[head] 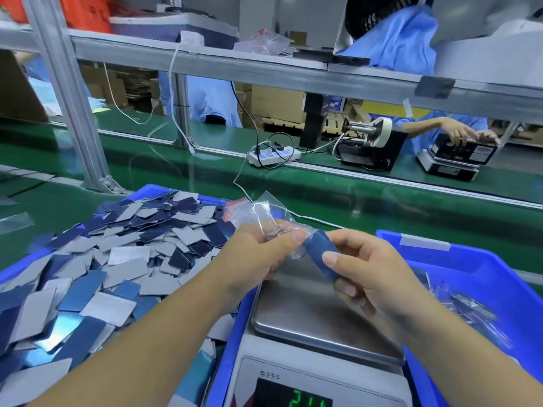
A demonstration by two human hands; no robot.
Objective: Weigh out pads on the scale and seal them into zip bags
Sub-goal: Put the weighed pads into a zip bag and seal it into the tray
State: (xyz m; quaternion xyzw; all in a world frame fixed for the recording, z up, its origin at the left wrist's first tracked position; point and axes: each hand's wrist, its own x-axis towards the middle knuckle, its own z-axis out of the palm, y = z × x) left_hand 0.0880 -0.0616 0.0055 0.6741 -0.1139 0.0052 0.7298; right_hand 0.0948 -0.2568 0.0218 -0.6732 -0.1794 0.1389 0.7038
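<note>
My left hand (pixel 252 259) pinches a clear zip bag (pixel 264 215) by its mouth, above the scale. My right hand (pixel 370 271) grips a small stack of blue pads (pixel 320 254), its end at the bag's opening. Below both hands sits the scale (pixel 308 312) with a bare steel pan; its green display (pixel 305 399) is lit. A blue bin (pixel 152 190) on the left is heaped with loose blue and grey pads (pixel 123 259).
A second blue bin (pixel 476 259) at the right holds filled clear bags (pixel 467 309). Beyond lies a green conveyor belt (pixel 352 195) with a power strip (pixel 273 155), a tape dispenser (pixel 370 142) and another scale where a person's hands (pixel 467 133) work. An aluminium post (pixel 67 92) stands at left.
</note>
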